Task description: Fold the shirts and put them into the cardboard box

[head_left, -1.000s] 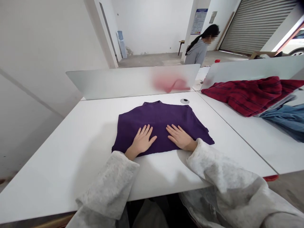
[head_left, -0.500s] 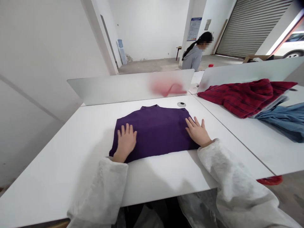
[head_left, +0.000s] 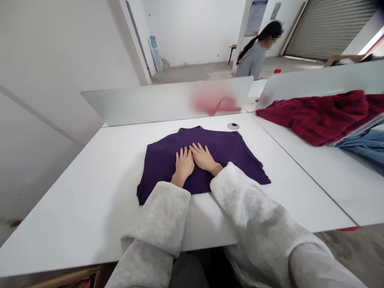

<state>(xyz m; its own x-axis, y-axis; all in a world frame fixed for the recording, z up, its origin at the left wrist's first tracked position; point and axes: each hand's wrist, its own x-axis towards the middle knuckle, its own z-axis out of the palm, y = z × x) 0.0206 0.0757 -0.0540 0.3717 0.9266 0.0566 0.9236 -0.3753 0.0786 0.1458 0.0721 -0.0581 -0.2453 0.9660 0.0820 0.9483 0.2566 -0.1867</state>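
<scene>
On the white table (head_left: 90,208), the purple garment (head_left: 163,168) lay spread flat, collar away from the person. The left hand (head_left: 184,163) and right hand (head_left: 204,157) rested palm-down on its middle, just beside each other, fingers flat and close together, gripping nothing. Further right, a red plaid shirt (head_left: 312,116) lay over blue cloth (head_left: 367,145) on the next table (head_left: 315,180).

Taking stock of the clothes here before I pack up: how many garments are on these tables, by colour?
Purple: 1 top
Red: 1 plaid garment
Blue: 1 garment
Total: 3
A pale edge between red and blue is not counted: I cannot tell if it is separate.
</scene>
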